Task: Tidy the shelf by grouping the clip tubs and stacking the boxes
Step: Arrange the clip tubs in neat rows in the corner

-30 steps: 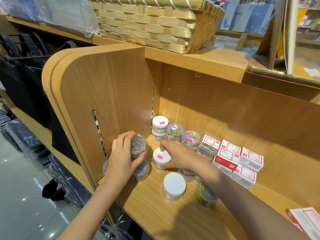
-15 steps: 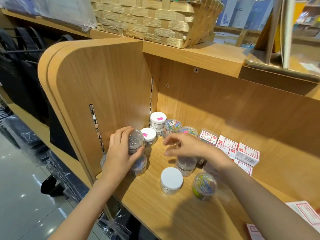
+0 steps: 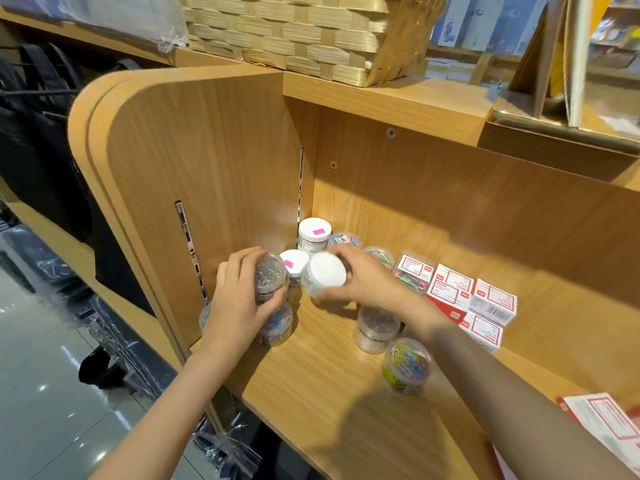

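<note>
Both hands grip clip tubs above wooden shelf (image 3: pixel 322 393).

Beside the white-lidded tub (image 3: pixel 325 276), itself motion-blurred: clear tub (image 3: pixel 205 315) mostly hidden behind left hand (image 3: pixel 239 306); label print on boxes (image 3: pixel 471 299) illegible; red-and-white box (image 3: pixel 602 424) cut by right edge.

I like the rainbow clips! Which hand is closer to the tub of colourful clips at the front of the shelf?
Right. The right hand holds a white-lidded tub behind the colourful tub. The left hand is farther off, by the side wall.
</note>
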`<control>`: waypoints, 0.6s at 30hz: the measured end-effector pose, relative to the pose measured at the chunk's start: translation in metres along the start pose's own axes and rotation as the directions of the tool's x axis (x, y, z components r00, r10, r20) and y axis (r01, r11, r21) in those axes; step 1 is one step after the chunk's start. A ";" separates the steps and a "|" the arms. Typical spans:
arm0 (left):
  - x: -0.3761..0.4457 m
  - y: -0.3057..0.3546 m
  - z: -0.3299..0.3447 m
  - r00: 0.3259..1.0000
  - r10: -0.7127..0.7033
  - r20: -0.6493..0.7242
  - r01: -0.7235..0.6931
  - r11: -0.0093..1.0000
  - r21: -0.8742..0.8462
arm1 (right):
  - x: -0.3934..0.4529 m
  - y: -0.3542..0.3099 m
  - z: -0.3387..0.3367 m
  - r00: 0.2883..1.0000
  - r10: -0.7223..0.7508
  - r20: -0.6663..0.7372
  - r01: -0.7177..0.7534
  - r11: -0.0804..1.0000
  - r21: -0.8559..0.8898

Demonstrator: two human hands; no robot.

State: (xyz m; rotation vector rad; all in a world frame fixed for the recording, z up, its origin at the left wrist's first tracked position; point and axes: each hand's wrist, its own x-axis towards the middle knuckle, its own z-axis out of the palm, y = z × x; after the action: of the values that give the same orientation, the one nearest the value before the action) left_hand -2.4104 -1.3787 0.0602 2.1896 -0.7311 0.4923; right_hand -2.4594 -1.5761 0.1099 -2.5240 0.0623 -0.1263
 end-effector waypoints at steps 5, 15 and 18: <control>0.000 0.000 0.000 1.000 0.019 -0.005 -0.019 1.000 0.001 | 0.047 -0.017 0.031 0.992 0.011 -0.123 -0.023 0.996 -0.091; 0.005 0.003 -0.003 0.996 0.027 0.085 -0.023 0.998 -0.050 | 0.016 -0.002 0.005 0.995 -0.077 -0.062 0.081 0.995 0.064; 0.011 0.013 0.004 0.990 0.091 0.106 -0.090 0.996 -0.018 | 0.000 -0.003 -0.020 0.997 -0.073 -0.038 0.069 0.993 -0.096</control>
State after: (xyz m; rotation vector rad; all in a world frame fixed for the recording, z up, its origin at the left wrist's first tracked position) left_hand -2.4098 -1.3928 0.0703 2.1909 -0.8915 0.4177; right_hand -2.4611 -1.5851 0.1279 -2.6197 -0.0046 -0.2088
